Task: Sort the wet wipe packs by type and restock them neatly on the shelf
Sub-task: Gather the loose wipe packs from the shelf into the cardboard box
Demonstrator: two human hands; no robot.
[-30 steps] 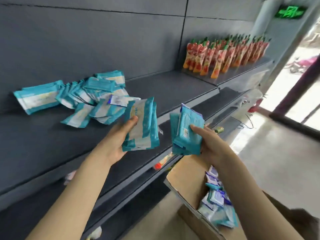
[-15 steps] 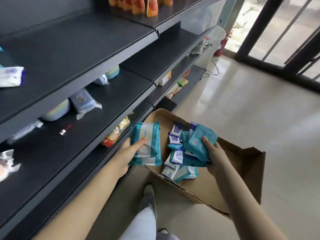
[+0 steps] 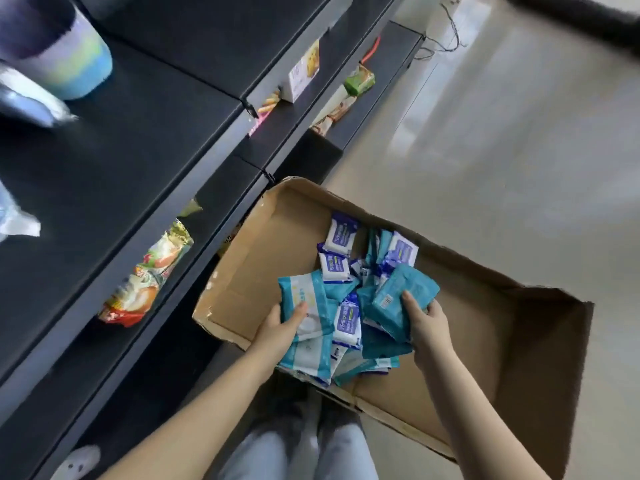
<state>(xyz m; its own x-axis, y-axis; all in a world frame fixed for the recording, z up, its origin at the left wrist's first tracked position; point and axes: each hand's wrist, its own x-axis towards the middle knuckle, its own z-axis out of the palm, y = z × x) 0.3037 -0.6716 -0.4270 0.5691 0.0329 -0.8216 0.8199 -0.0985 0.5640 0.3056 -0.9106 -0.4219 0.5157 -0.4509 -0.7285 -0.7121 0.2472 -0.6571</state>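
**A:** What do you have in hand?

**B:** Your left hand [image 3: 282, 329] grips a white-fronted teal pack [image 3: 304, 303], thumb across its panel. Your right hand [image 3: 427, 327] clutches a back-out teal pack [image 3: 401, 296] with a barcode sticker showing. Both packs sit right at the heap in the cardboard box [image 3: 263, 244], among smaller purple-labelled packs [image 3: 341, 233].

**A:** What differs from half a second ago?

**B:** Your hands are lower, down against the heap, and your view tips further over the box.

**A:** And around you?

**B:** The box stands on a pale glossy floor [image 3: 519, 150] beside dark shelves [image 3: 104, 168]. A snack bag [image 3: 149, 275] lies at one shelf's edge.
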